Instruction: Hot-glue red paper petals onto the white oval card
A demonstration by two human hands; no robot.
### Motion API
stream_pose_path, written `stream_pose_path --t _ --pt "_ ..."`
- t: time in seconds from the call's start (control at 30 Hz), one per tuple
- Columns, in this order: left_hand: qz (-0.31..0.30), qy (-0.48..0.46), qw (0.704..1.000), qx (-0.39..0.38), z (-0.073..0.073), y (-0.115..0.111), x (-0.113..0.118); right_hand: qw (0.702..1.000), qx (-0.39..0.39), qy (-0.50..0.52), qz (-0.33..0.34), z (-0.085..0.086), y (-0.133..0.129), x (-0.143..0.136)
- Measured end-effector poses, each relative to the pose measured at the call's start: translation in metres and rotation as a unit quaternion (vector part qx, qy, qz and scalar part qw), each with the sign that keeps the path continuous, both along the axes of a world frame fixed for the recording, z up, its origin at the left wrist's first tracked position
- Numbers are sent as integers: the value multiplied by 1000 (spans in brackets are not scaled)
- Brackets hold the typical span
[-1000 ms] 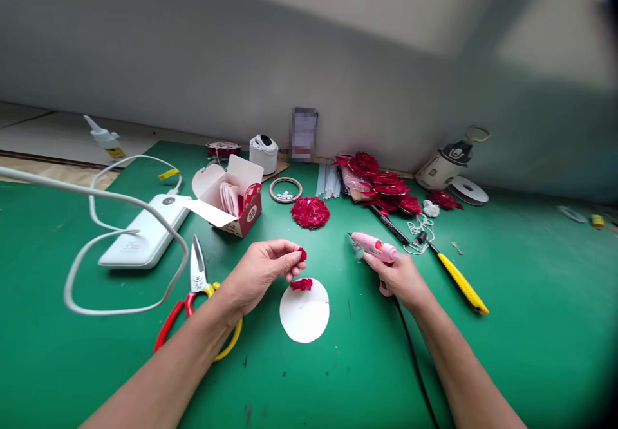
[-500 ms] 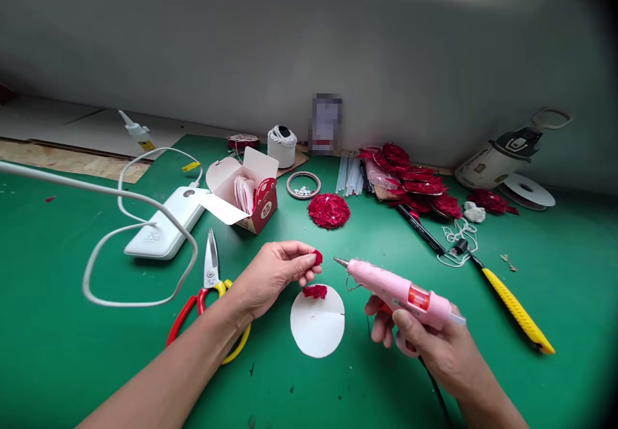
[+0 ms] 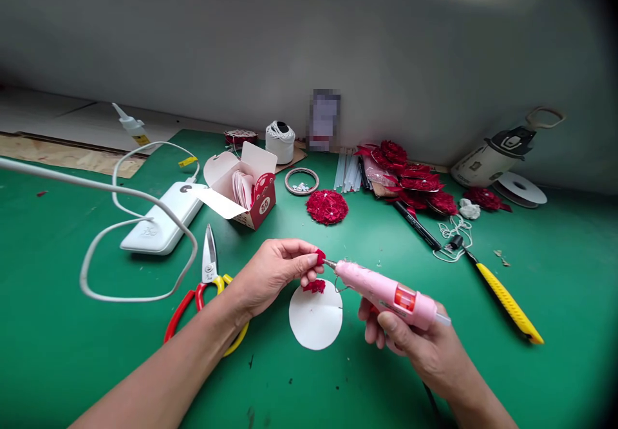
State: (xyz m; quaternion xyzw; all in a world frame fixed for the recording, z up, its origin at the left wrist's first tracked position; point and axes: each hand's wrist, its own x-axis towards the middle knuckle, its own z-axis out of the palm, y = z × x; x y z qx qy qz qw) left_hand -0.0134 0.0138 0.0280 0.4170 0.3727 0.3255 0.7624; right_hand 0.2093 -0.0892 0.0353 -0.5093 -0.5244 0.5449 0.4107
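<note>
Between the thumb and fingers of my left hand point(image 3: 284, 266) is pinched a small piece of red fabric point(image 3: 320, 257). My right hand point(image 3: 415, 335) grips a pink hot glue gun point(image 3: 381, 287), its metal nozzle pointing left and at the edge of the fabric piece; whether they touch is hard to tell. Just below my left fingertips a white paper disc point(image 3: 316, 323) lies flat on the green table. Near its top edge sits a gathered red fabric piece point(image 3: 315, 286). Scissors point(image 3: 210, 268) with red and yellow handles lie partly under my left forearm.
An open box point(image 3: 255, 200) of fabric pieces and a white power bank point(image 3: 164, 219) with a looping cable are at left. Behind the disc lies a red fabric flower point(image 3: 327, 207). Several more flowers point(image 3: 415, 181), a marker point(image 3: 418, 226) and a yellow cutter point(image 3: 506, 300) are at right.
My right hand has moved the glue gun left, bringing its nozzle up to the red fabric piece. My left hand keeps its pinch, and the view has shifted slightly.
</note>
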Motion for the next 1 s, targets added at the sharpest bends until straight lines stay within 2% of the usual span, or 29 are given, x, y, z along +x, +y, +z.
stream_pose_path --t 0.27,0.53,0.7,0.8,1.0 --pt "-15 -4 1000 9 -1 0 0 999 23 -41 -19 -5 -5 3" --pt "-17 -6 1000 13 -1 -1 -1 998 20 -55 -3 0 -5 3" --pt "-26 0 999 18 -3 -1 -1 999 -12 -29 16 5 -2 2" --pt "-28 2 999 24 -3 -1 -1 1000 -14 -13 17 4 -3 3" --pt "-23 7 999 29 -3 -2 -1 999 -3 -48 21 3 -6 5"
